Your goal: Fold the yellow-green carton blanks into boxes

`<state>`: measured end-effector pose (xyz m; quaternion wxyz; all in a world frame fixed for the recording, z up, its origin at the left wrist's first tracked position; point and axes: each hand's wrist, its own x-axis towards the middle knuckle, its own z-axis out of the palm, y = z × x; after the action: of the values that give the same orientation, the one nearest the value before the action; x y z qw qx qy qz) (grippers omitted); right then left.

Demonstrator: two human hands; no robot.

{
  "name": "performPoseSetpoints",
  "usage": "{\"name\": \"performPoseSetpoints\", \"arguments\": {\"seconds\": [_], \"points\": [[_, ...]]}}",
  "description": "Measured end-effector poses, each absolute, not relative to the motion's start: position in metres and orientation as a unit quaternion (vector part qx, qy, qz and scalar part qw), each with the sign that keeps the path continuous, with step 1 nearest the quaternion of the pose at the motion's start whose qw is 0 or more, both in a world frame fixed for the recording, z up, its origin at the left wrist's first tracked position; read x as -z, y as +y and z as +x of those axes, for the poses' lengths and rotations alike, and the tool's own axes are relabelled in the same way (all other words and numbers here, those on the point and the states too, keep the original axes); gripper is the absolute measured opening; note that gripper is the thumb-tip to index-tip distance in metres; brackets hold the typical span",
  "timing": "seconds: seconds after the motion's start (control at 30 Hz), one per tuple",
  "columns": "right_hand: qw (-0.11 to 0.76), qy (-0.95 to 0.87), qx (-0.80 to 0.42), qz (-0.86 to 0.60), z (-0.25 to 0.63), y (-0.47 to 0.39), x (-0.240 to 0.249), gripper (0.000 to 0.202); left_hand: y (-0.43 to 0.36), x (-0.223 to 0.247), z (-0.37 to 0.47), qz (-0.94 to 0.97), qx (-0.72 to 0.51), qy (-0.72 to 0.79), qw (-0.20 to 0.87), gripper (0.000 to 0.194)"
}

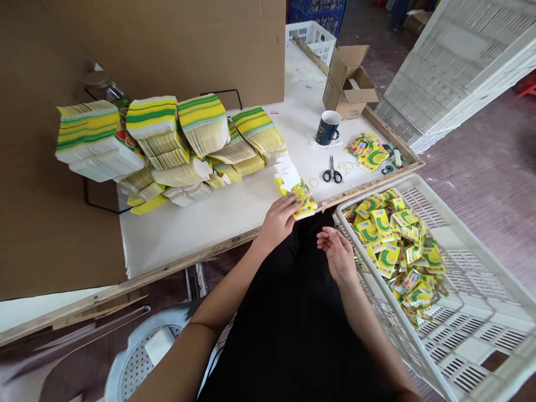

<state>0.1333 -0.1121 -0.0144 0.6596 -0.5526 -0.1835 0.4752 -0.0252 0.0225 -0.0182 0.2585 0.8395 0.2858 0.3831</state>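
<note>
My left hand (280, 219) rests palm down at the table's front edge, its fingers laid out over a flat yellow printed carton (309, 205). White carton flaps (288, 176) stick out beyond the fingertips. Off the table, between the edge and the basket, my right hand (340, 258) is turned partly palm up. Its fingers are loosely bent and nothing shows in them. To the left stand stacks of flat yellow-and-green cartons (157, 120), packed tightly in two tiers.
A white plastic basket (473, 237) at right holds many small yellow packs (389, 257). Scissors (332, 173), a dark mug (328, 128), loose yellow packets (368, 152) and an opened cardboard box (349, 92) are on the table (180, 237). Cardboard panels (180, 50) rise behind the stacks.
</note>
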Motion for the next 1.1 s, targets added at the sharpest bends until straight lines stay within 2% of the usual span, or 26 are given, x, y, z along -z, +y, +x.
{"name": "performPoseSetpoints", "arguments": {"seconds": [0.13,0.27,0.33,0.43,0.57,0.67,0.9,1.0,1.1], "points": [[0.666,-0.218,-0.505,-0.504,0.131,-0.106,0.001,0.062,-0.005,0.008,-0.03,0.831,-0.467,0.181,0.242,0.037],[0.668,-0.245,-0.487,-0.506,0.129,-0.104,-0.01,0.043,-0.035,0.004,-0.026,0.837,-0.465,0.112,0.265,0.033],[0.658,-0.261,-0.471,-0.527,0.13,-0.105,-0.011,0.041,-0.043,0.001,-0.024,0.796,-0.484,0.145,0.333,0.036],[0.647,-0.268,-0.46,-0.546,0.13,-0.108,-0.009,0.048,-0.043,-0.004,-0.024,0.662,-0.503,0.225,0.507,0.05],[0.636,-0.273,-0.482,-0.538,0.123,-0.112,-0.006,0.051,-0.033,-0.008,-0.024,0.543,-0.373,0.187,0.728,0.065],[0.64,-0.284,-0.474,-0.534,0.117,-0.113,-0.008,0.046,-0.032,-0.005,-0.023,0.496,-0.301,0.15,0.801,0.068],[0.669,-0.251,-0.486,-0.503,0.119,-0.113,-0.01,0.035,-0.038,-0.005,-0.019,0.464,-0.311,0.127,0.82,0.063],[0.663,-0.277,-0.472,-0.51,0.116,-0.115,-0.007,0.026,-0.037,-0.003,-0.016,0.436,-0.36,0.205,0.799,0.055],[0.623,-0.311,-0.496,-0.519,0.108,-0.117,-0.004,0.028,-0.036,0.001,-0.013,0.436,-0.396,0.298,0.751,0.049]]}}
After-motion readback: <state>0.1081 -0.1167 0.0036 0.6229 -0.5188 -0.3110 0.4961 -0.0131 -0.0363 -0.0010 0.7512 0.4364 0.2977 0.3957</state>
